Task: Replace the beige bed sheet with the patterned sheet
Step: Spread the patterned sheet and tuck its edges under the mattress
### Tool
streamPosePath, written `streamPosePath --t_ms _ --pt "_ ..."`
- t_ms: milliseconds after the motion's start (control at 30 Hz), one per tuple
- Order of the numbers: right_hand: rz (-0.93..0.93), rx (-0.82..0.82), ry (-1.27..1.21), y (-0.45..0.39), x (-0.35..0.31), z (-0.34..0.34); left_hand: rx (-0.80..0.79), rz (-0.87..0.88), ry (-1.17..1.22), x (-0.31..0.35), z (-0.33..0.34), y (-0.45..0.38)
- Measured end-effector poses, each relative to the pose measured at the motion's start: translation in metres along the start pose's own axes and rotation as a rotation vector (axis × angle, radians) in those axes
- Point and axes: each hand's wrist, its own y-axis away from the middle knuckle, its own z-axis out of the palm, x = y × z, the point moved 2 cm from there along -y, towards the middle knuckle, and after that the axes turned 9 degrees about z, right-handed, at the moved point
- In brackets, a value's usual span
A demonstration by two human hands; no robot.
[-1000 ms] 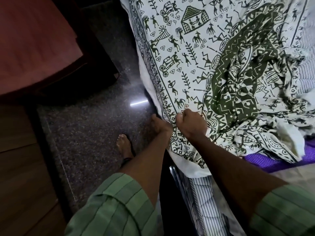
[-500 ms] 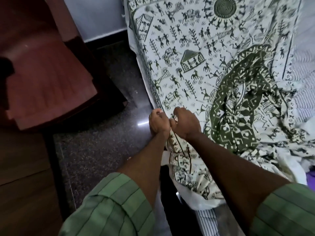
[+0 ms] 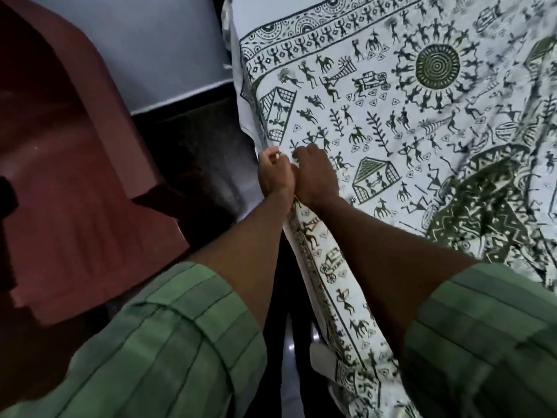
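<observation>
- The patterned sheet (image 3: pixel 391 125) covers the bed across the right and upper part of the head view. It is white, printed with dark green figures, huts, carts, trees and a sun disc ringed by dancing figures.
- The sheet's bordered left edge hangs down over the side of the bed. This edge runs from the top corner, next to the wall, down to the bottom of the view.
- The sheet lies fairly flat near the top. At the right, a large dark green patterned area is bunched and wrinkled.
- The left hand (image 3: pixel 275 178) is at the bed's left edge, on the outer side of the sheet's border. Its fingers are curled and pinch the sheet's edge; the thumbnail shows at the top of the hand.
- The right hand (image 3: pixel 316 176) lies on top of the sheet, touching the left hand. Its fingers are curled down into the cloth at the edge and held close together. The fingertips are hidden, so the exact grip cannot be told.
- Both forearms reach forward from green striped sleeves (image 3: pixel 168 336) that end above the elbow.
- The beige sheet cannot be identified in this view.
- A reddish-brown plastic chair (image 3: pixel 75 176) stands to the left of the bed, apart from it.
- A dark speckled floor (image 3: pixel 205 164) lies between the chair and the bed.
- A pale wall (image 3: pixel 156 40) with a dark skirting strip at its base stands behind the chair and meets the bed's top left corner.
</observation>
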Motion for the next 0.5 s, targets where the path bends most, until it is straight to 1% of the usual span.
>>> streamPosePath --t_ms 133,200,333,400,433,500 --pt "0.008 0.006 0.025 -0.056 -0.024 -0.006 -0.003 0.017 -0.024 0.030 0.008 -0.053" --pt "0.028 0.016 0.012 -0.083 -0.030 -0.011 0.004 -0.012 -0.005 0.040 0.015 -0.077" --pt "0.056 0.025 0.062 -0.124 -0.034 -0.014 -0.043 -0.020 -0.051 0.055 0.021 -0.107" --pt "0.093 0.044 0.066 -0.137 -0.035 -0.013 -0.051 -0.052 -0.045 0.061 0.024 -0.122" --pt "0.094 0.051 0.044 -0.142 -0.035 -0.011 -0.046 -0.097 -0.011 0.063 0.024 -0.124" --pt "0.068 0.029 0.008 -0.166 -0.039 -0.015 -0.072 -0.200 0.200 0.068 0.034 -0.139"
